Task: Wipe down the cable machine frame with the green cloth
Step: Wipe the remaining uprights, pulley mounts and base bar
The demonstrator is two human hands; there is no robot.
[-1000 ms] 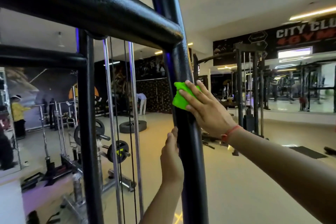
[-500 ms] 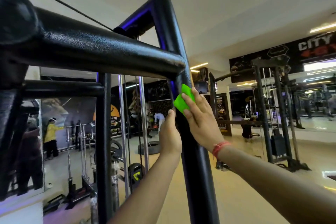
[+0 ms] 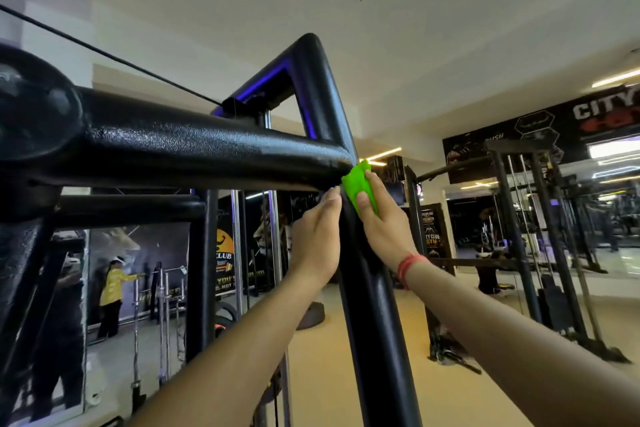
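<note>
The black cable machine frame [image 3: 374,315] rises as a thick slanted upright through the middle of the head view, with a horizontal tube [image 3: 194,149] joining it from the left. My right hand [image 3: 384,229] presses the bright green cloth [image 3: 356,184] flat against the upright, just below that joint. The cloth is bunched under my fingers and its top edge touches the weld. My left hand [image 3: 317,236] rests on the left side of the upright with straight fingers, level with the right hand.
A thin steel cable [image 3: 110,55] runs diagonally above the horizontal tube. Chrome guide rods [image 3: 273,253] hang behind the frame. Another cable station [image 3: 526,236] stands on the right. A mirror on the left shows a person in a yellow top [image 3: 114,284].
Both hands have slid up the upright. The cloth has gone from mid-post to just under the joint with the horizontal tube, and the left hand has risen beside it.
</note>
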